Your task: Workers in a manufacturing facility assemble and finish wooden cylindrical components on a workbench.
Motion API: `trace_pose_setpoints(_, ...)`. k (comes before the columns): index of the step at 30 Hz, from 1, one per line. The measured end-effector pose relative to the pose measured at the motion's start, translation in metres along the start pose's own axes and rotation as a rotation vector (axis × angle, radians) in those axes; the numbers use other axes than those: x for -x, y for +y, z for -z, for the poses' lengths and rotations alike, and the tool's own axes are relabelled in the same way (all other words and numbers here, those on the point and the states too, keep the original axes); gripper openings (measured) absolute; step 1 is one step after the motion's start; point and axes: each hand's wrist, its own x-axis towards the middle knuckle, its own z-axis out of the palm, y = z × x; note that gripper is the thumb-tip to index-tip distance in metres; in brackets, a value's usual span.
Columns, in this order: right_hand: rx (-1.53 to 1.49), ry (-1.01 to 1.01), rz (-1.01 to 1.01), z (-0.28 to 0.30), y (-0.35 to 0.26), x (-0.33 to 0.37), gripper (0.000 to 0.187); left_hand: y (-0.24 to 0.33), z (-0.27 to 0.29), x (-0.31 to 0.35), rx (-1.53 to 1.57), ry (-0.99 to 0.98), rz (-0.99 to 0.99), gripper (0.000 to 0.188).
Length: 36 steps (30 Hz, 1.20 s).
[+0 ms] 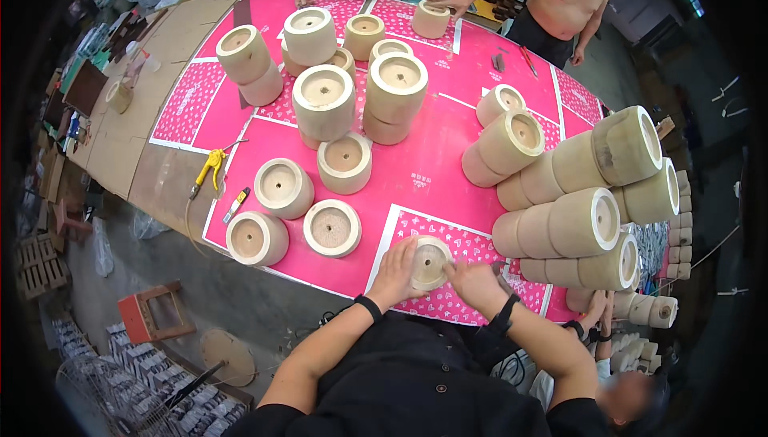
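A round pale wooden cylinder point(433, 254) with a recessed top and a small centre hole stands at the near edge of the pink-covered table. My left hand point(394, 274) is wrapped against its left side and steadies it. Closed at the cylinder's right rim is my right hand point(478, 283), its fingers bunched together. A dark, thin item shows just beside that hand, too small to identify, and whatever the fingers grip is hidden. Left of my hands sit similar wooden cylinders, including a near one point(332, 228) and one at the lower left point(258, 239).
Stacked wooden cylinders point(323, 102) stand farther back. Several rows lie on their sides at right point(588, 221). A yellow air blow gun point(210, 170) and a utility knife point(238, 204) lie at left. A co-worker's hand point(450, 5) touches a far cylinder; another person's hands show at lower right.
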Motion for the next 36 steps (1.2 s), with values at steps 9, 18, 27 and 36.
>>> trace_pose_setpoints(9, -0.289, -0.17, -0.059, -0.021, -0.03, -0.004, 0.02, -0.001, -0.007, 0.008, -0.039, 0.009, 0.009, 0.132)
trace_pose_setpoints(18, -1.056, 0.198, -0.585, -0.024, -0.017, -0.039, 0.03, 0.002, -0.01, 0.006, 0.044, 0.047, 0.119, 0.133)
trace_pose_setpoints(27, -0.905, 0.153, -0.401, -0.048, -0.059, -0.041, 0.029, -0.014, -0.029, 0.006, -0.019, 0.119, 0.029, 0.127)
trace_pose_setpoints(36, -0.157, -0.176, -0.058, -0.005, 0.0, -0.011, 0.015, 0.005, -0.017, -0.001, 0.04, -0.025, 0.05, 0.13)
